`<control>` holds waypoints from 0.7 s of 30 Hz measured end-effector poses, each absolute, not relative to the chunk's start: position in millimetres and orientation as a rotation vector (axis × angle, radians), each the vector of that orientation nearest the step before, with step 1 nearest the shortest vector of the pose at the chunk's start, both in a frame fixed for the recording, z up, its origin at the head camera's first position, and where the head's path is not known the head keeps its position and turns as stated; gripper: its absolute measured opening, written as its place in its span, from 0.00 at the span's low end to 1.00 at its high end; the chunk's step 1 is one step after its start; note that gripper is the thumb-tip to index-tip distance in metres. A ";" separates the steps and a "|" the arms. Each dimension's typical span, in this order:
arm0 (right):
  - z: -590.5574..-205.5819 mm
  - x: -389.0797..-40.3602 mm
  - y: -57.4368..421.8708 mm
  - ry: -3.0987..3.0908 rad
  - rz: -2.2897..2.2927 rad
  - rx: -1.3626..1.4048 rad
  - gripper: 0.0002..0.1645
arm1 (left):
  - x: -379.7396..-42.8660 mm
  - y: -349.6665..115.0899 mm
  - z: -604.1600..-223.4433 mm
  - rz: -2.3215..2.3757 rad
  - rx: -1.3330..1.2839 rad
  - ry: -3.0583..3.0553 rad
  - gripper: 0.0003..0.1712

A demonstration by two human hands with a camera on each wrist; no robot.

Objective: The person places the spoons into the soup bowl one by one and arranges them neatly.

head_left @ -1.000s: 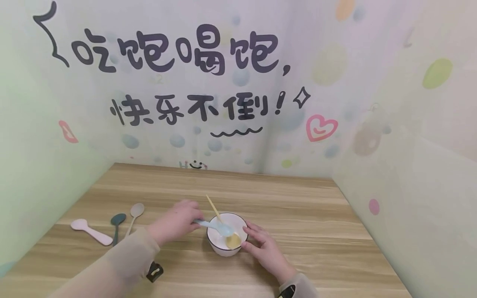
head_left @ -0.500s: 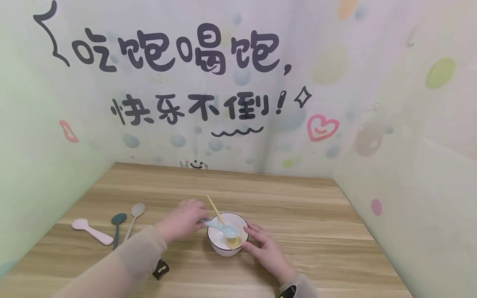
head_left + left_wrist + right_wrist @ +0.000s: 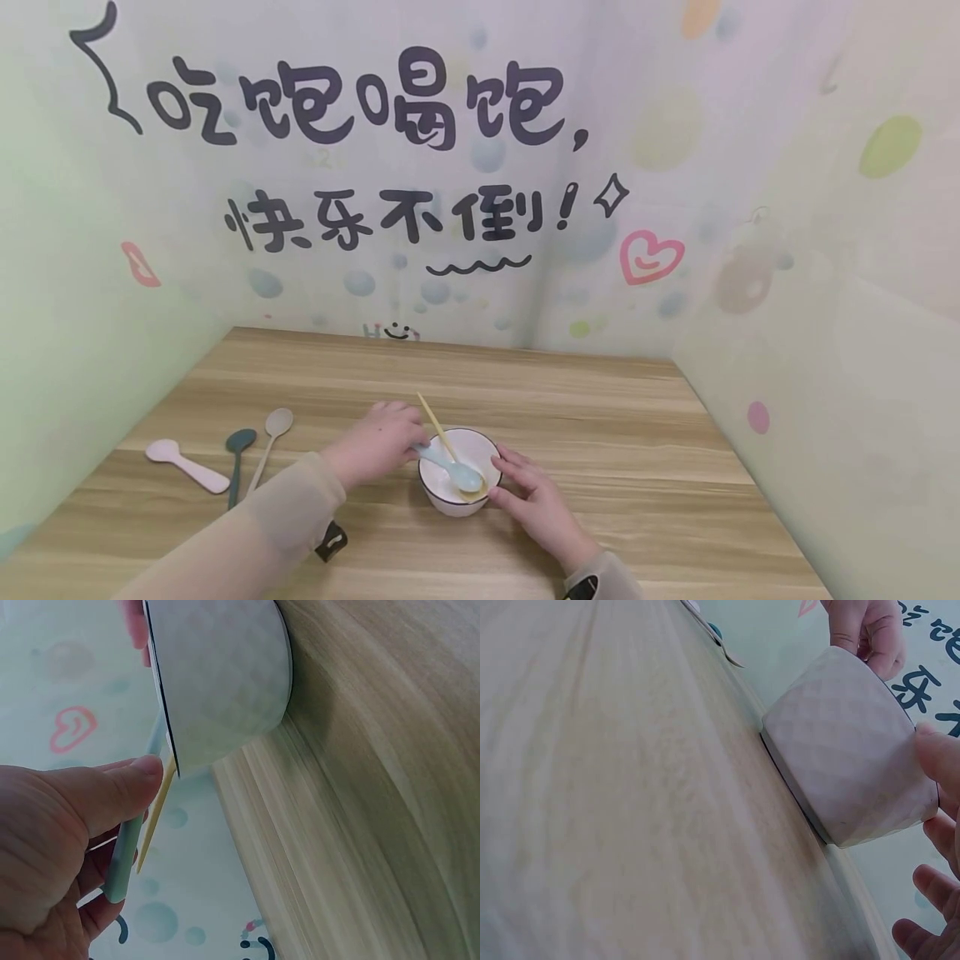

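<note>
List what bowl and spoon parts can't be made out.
Head view: lower end of thin yellow handle, behind light-blue oval-headed spoon.
Head view: that spoon's grip end, behind left hand.
Head view: handle end of dark-teal spoon, behind pale left sleeve.
Wrist views: inside of round white bowl, hidden by its wall.

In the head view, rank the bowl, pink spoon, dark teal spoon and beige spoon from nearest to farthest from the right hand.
1. Bowl, touching the right hand.
2. Beige spoon, left of the bowl.
3. Dark teal spoon, left of the beige one.
4. Pink spoon, farthest left.
</note>
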State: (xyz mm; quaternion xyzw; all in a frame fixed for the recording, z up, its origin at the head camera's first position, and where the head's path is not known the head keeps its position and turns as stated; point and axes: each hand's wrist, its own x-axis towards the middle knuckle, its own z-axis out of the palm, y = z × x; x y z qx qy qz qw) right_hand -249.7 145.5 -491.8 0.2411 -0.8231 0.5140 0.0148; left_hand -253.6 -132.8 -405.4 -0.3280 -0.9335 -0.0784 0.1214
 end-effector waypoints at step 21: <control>-488.5 -248.6 145.9 -2.546 1.610 0.762 0.29 | -260.5 -121.3 -406.3 -0.080 -0.939 -2.724 0.08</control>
